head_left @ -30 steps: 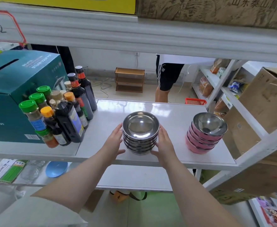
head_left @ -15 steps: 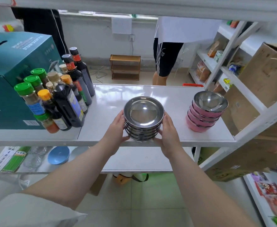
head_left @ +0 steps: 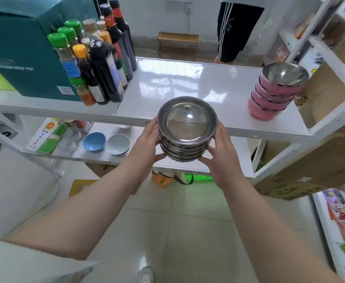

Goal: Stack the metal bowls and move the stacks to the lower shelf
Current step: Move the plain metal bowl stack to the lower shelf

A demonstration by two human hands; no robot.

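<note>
Your left hand (head_left: 147, 144) and right hand (head_left: 220, 158) have lifted the stack of shiny steel bowls (head_left: 187, 129) off the white upper shelf (head_left: 208, 84), grip clenched on both sides. It now hangs in front of the lower white shelf (head_left: 188, 167), so lowering it in comes next, and the pink-sided bowl stack (head_left: 275, 92) at far right waits.

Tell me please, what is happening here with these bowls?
A person holds a stack of plain metal bowls between the left hand and the right hand, off the upper shelf and in front of its edge. The lower shelf is behind it. A pink bowl stack stands on the upper shelf.
</note>
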